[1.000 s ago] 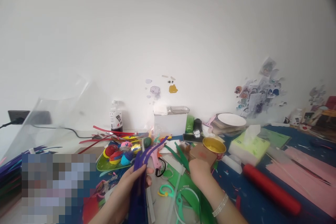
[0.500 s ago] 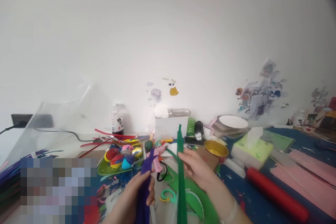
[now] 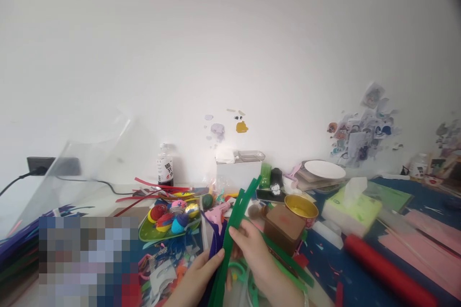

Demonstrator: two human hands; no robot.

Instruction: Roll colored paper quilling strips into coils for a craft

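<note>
Two hands; left hand [image 3: 204, 268], closed on purple strips [image 3: 215, 240] | right hand [image 3: 252, 249], thumb and fingers pinching green strips [image 3: 236, 218] beside the purple | both bundles between the hands, above the table [image 3: 313, 259] | pink glue gun [image 3: 216, 213] just behind; brown box [image 3: 284, 225] to the right.

Long green strips [image 3: 233, 225] slant upright, uneven at the top, against dark purple strips [image 3: 215, 244] on their left.
</note>
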